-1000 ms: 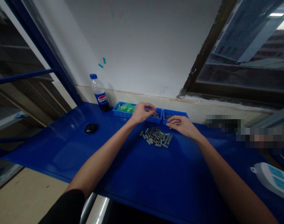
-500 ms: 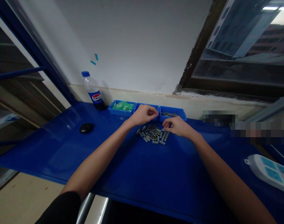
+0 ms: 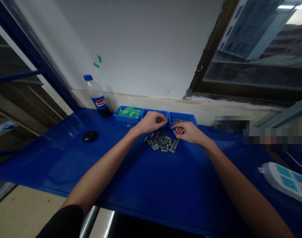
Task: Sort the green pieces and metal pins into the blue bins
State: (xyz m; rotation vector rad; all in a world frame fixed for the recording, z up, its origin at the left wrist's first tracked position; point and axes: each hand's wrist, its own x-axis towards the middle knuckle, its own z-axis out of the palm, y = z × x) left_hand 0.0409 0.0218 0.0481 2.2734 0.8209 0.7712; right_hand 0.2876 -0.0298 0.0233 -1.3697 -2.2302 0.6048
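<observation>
My left hand is closed, thumb and fingertips brought together at the front of the middle blue bin. Whatever it may pinch is too small to make out. Lower and to the right, my right hand is closed with a small grey wall plug at its fingertips. Below both hands, a loose pile of brass-coloured screws lies on the blue table, with several grey wall plugs scattered around them. More screws lie in the right blue bin.
Green packets fill the left blue bin. Beside it stands a cola bottle, and a black computer mouse lies further left. A white power strip is at the right. The wall rises behind the bins.
My right hand has risen slightly from the pile, with a grey wall plug now at its fingertips. My left hand stays closed in nearly the same place. The whole view shifted slightly.
</observation>
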